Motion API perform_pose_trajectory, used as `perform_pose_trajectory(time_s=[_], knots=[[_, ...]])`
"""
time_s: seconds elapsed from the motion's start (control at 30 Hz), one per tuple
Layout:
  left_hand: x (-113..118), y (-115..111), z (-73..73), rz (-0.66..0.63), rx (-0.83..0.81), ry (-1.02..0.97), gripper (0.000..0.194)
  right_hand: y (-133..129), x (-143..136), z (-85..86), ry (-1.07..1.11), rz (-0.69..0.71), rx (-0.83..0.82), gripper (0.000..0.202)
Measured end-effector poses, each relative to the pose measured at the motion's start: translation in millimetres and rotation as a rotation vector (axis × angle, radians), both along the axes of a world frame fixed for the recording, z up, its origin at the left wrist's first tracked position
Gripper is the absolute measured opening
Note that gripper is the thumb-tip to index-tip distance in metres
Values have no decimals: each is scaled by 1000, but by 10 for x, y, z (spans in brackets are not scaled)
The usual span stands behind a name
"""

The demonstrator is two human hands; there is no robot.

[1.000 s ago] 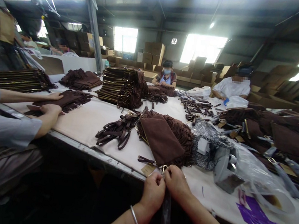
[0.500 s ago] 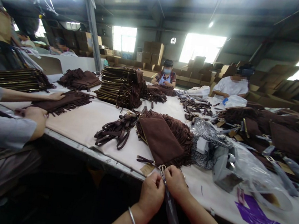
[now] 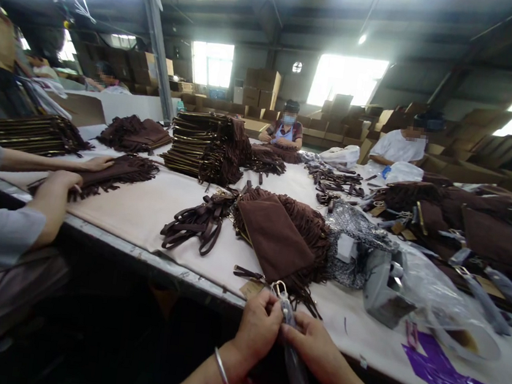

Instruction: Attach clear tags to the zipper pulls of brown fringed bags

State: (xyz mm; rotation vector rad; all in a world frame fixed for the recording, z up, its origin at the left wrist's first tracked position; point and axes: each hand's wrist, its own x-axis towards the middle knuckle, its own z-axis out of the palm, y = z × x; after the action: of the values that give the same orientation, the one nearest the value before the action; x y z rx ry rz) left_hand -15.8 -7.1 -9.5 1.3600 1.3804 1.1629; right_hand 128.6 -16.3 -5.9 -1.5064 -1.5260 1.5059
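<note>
A wrist strap (image 3: 295, 369) in a clear plastic sleeve hangs down over the table's front edge, its gold metal clasp (image 3: 279, 288) at the top. My left hand (image 3: 260, 323) pinches it just below the clasp. On the sleeve's other side, my right hand (image 3: 310, 341) has its fingers closed on the same strap. Directly behind the clasp lies a dark brown fringed pouch (image 3: 274, 234), with a kraft paper tag (image 3: 252, 289) beside my left hand. Loose brown straps (image 3: 194, 225) lie in a bundle left of the pouch.
A co-worker's hands (image 3: 60, 185) press on a fringed pouch at the left. Stacked pouches (image 3: 190, 144) stand behind. To the right are a clear plastic bag (image 3: 429, 292), purple plastic (image 3: 456, 378) and a heap of pouches with sleeved straps (image 3: 501, 232).
My right hand has moved down along the sleeved strap, leaving the clasp in plainer view. The co-worker's nearer hand at the left has shifted up and left along the pouch.
</note>
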Motion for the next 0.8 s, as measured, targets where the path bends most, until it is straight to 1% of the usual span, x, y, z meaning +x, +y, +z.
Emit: perform_pose_trajectory(time_s=[0.1, 0.17, 0.23, 0.33, 0.43, 0.57, 0.67, 0.73, 0.8], knots=[[-4, 7, 0, -4, 51, 87, 15, -64, -30, 78, -157, -20, 198, 25], [-22, 13, 2, -30, 95, 161, 14, -75, -27, 127, -301, 25, 345, 26], [-41, 22, 6, -50, 118, 214, 15, -76, -13, 144, -493, 85, 450, 31], [-58, 41, 6, -54, 125, 232, 16, -84, -6, 110, -807, 147, 517, 37], [-51, 49, -6, -54, 149, 230, 14, -103, -47, 68, -985, 207, 532, 41], [-24, -5, 6, -62, 242, 338, 18, -124, -118, 67, -1075, 243, 543, 41], [-23, -95, 55, -102, 283, 386, 22, -141, -123, 74, -1063, 206, 534, 38], [-41, -150, 84, -166, 290, 328, 22, -157, -101, 81, -991, 166, 514, 34], [-63, -176, 80, -189, 245, 198, 21, -175, -73, 97, -856, 135, 493, 30]])
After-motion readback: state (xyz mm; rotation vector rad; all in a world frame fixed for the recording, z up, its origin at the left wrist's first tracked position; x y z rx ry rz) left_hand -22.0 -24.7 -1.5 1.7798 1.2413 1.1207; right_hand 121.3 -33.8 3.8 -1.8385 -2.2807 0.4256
